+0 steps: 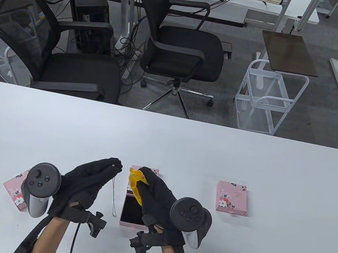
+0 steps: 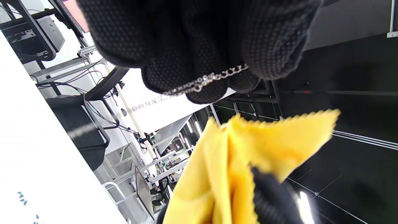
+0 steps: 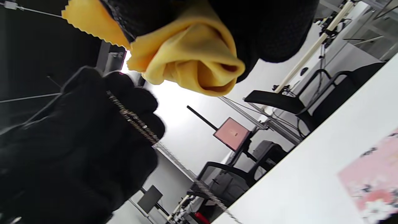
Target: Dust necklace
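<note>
My left hand [image 1: 96, 175] pinches a thin silver necklace [image 1: 113, 194] by its top end at the fingertips; the chain hangs down above the table. In the left wrist view the chain [image 2: 205, 81] runs across my gloved fingertips. My right hand [image 1: 154, 192] holds a bunched yellow cloth [image 1: 136, 182] just right of the chain, apart from it. The cloth also shows in the left wrist view [image 2: 248, 155] and in the right wrist view [image 3: 189, 59], where the chain [image 3: 133, 119] lies on my left glove.
An open pink flowered jewellery box [image 1: 132, 214] with a dark inside lies under my right hand. A pink lid [image 1: 17, 193] lies at the left under my left hand, and a shut pink box [image 1: 232, 198] lies to the right. Office chairs [image 1: 182, 48] stand beyond the table's far edge.
</note>
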Demonstrator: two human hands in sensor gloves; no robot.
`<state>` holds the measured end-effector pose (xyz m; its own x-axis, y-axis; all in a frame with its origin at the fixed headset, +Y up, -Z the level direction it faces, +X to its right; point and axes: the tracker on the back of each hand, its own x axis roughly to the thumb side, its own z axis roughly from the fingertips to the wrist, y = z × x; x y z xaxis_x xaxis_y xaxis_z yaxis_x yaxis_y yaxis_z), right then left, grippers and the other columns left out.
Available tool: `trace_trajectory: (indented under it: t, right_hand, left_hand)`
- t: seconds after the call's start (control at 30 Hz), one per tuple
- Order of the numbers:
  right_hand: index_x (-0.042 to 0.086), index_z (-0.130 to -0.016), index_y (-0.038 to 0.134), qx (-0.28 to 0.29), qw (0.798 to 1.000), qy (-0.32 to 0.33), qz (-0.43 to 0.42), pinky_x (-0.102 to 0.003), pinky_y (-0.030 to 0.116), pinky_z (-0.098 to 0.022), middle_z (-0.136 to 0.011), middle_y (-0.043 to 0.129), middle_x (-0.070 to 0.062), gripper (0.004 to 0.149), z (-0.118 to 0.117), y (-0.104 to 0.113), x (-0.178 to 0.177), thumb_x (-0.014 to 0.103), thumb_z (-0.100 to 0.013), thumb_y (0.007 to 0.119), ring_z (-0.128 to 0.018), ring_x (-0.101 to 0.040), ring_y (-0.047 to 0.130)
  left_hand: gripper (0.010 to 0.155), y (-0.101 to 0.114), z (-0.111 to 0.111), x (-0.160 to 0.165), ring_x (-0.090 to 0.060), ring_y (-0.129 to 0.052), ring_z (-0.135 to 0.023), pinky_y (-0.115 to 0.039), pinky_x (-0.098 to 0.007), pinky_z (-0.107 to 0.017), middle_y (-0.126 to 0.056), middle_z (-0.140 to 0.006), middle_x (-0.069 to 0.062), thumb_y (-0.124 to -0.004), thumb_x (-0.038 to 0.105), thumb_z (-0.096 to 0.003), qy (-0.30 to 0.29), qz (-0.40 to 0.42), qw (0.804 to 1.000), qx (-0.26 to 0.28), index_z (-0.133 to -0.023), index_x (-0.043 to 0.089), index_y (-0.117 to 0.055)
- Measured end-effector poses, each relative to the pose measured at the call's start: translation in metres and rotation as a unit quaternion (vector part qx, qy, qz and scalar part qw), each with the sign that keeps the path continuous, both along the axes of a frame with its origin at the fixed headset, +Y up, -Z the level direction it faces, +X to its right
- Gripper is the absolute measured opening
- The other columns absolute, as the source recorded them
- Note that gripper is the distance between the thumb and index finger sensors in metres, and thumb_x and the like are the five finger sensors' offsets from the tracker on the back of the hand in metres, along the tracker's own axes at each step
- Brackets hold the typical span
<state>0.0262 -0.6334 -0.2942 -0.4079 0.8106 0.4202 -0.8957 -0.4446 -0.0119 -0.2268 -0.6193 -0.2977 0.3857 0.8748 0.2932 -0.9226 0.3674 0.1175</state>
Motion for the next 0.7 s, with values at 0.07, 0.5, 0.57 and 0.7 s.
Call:
trace_trajectory:
  t: [0.07,0.5,0.57,0.7]
  right_hand:
    - [0.016,-0.107,0.066,0.010,1.000,-0.006,-0.005,-0.056,0.071,-0.062,-0.099,0.078,-0.019,0.043,0.002,-0.001,-0.010,0.030,-0.066,0.070,-0.079,-0.044,0.084]
    - [0.013,-0.110,0.059,0.044,0.999,0.001,-0.007,-0.057,0.070,-0.063,-0.104,0.074,-0.020,0.048,0.008,-0.005,-0.030,0.032,-0.067,0.057,-0.083,-0.047,0.081]
    - [0.013,-0.110,0.057,0.032,0.999,0.011,-0.026,-0.057,0.070,-0.063,-0.105,0.073,-0.020,0.048,0.007,-0.007,-0.030,0.032,-0.066,0.054,-0.083,-0.047,0.081]
    - [0.013,-0.111,0.056,0.034,0.999,0.016,-0.015,-0.058,0.069,-0.063,-0.107,0.070,-0.022,0.049,0.008,-0.007,-0.031,0.032,-0.066,0.054,-0.084,-0.049,0.079]
  left_hand:
    - [0.038,0.000,0.000,0.000,-0.023,-0.099,-0.075,-0.085,-0.045,-0.054,-0.105,-0.083,0.000,-0.088,0.047,-0.0533,0.005,-0.001,1.000,-0.001,-0.085,0.029,-0.095]
    - [0.038,-0.004,-0.001,-0.003,-0.022,-0.101,-0.073,-0.087,-0.045,-0.052,-0.106,-0.080,-0.001,-0.087,0.047,-0.0539,-0.009,0.058,0.998,-0.028,-0.085,0.027,-0.095]
    - [0.038,-0.005,-0.002,-0.003,-0.021,-0.101,-0.073,-0.087,-0.045,-0.052,-0.106,-0.080,-0.001,-0.087,0.047,-0.0540,-0.012,0.071,0.997,-0.033,-0.085,0.027,-0.095]
    - [0.038,-0.004,0.000,-0.001,-0.022,-0.101,-0.074,-0.087,-0.045,-0.052,-0.105,-0.081,-0.001,-0.087,0.047,-0.0542,-0.009,0.068,0.997,-0.035,-0.085,0.027,-0.095]
